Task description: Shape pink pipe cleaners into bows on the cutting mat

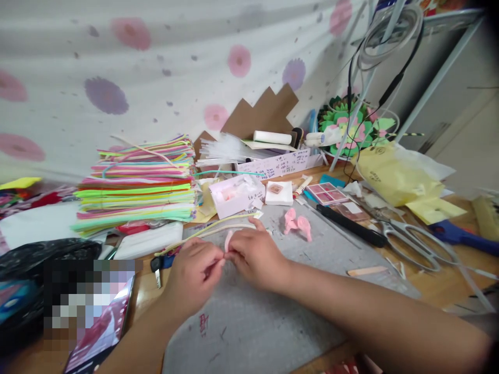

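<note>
My left hand [195, 270] and my right hand [253, 257] meet over a grey cutting mat [249, 322], fingertips pinched together on a small pink petal-like piece [228, 240] that sticks up between them. Both hands are closed around it. A pale thin stem or wire [210, 231] runs leftward from just behind my fingers. Two or three more pink petal pieces [298, 224] lie on the mat a little beyond my right hand.
A tall stack of bright coloured strips [140, 187] stands at the left. A pink box [234, 195], a white pad [279, 193], a palette [327, 193], a black-handled knife [351, 224] and large scissors [413, 241] lie behind and right. A phone [103, 332] lies at lower left.
</note>
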Demonstrator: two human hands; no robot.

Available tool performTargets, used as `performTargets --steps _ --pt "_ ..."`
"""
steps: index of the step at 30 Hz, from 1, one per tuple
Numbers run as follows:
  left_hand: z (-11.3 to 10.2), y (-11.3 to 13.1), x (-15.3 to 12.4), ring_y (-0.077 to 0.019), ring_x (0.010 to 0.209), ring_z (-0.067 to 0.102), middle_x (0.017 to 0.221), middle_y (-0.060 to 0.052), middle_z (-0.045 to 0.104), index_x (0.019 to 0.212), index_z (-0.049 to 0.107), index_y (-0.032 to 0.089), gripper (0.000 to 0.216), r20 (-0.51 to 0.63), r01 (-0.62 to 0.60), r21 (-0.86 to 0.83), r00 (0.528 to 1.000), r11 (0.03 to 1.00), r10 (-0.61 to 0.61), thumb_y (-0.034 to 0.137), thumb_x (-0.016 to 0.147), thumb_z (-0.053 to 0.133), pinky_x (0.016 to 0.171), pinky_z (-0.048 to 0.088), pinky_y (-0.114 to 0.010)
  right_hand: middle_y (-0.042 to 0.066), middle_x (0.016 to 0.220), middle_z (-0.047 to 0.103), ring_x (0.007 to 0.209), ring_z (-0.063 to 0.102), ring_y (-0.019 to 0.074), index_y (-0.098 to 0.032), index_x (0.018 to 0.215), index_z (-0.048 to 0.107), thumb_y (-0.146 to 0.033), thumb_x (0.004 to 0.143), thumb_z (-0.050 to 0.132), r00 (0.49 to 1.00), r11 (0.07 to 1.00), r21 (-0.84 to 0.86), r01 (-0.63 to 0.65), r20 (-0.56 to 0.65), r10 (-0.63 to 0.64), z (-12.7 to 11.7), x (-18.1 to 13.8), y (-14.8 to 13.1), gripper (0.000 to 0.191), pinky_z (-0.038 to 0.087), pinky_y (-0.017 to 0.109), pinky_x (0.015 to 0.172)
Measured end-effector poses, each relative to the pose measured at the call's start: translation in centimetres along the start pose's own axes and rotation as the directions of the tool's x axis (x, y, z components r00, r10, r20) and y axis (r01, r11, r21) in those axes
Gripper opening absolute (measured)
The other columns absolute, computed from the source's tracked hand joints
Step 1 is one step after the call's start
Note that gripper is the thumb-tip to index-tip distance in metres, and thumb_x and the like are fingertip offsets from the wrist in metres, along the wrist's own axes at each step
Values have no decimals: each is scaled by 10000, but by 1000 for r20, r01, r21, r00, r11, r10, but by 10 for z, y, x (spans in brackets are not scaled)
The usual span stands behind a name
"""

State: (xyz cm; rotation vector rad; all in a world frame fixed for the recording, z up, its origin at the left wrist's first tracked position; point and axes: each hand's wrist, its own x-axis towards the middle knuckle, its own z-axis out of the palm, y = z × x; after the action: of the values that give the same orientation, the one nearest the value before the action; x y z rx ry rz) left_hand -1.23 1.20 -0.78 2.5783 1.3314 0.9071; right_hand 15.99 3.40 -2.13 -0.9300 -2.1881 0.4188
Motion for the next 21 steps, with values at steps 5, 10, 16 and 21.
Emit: performTargets --steps 5,10,16,21 --pt "1 4 -1 -136 598 506 618 14 595 636 539 165 177 -34 -239 301 965 923 261 72 778 492 796 359 -388 -48 535 452 518 407 93 -171 579 454 -186 781 502 883 699 539 -470 293 368 13 4 3 208 336 208 533" --pt "5 -5 0 -131 595 512 601 22 580 639 555 167 182 1 -126 168 992 978 127 108 793 478 831 356 -405 -28 557 528 528 460 103 -164 633 538 -257 813 515 898 784 441 -437 256 357 6 2 6 204 358 225 549" --pt "6 -9 1 -116 571 503 599 16 552 657 538 161 169 194 428 -529 902 733 -386 268 788 535 566 395 -244 74 949 647 891 537 184 -196 1003 628 -185 872 479 946 970 -84 226 -217 -239 -27 6 18 199 389 350 814" --pt "4 -1 -1 -79 508 494 567 20 571 630 511 148 169 394 532 -751 836 390 -383 248 721 614 525 386 -204 27 1075 629 1086 470 222 -289 1043 628 -217 874 515 881 874 -121 470 127 -456 -39 7 18 216 274 481 978"
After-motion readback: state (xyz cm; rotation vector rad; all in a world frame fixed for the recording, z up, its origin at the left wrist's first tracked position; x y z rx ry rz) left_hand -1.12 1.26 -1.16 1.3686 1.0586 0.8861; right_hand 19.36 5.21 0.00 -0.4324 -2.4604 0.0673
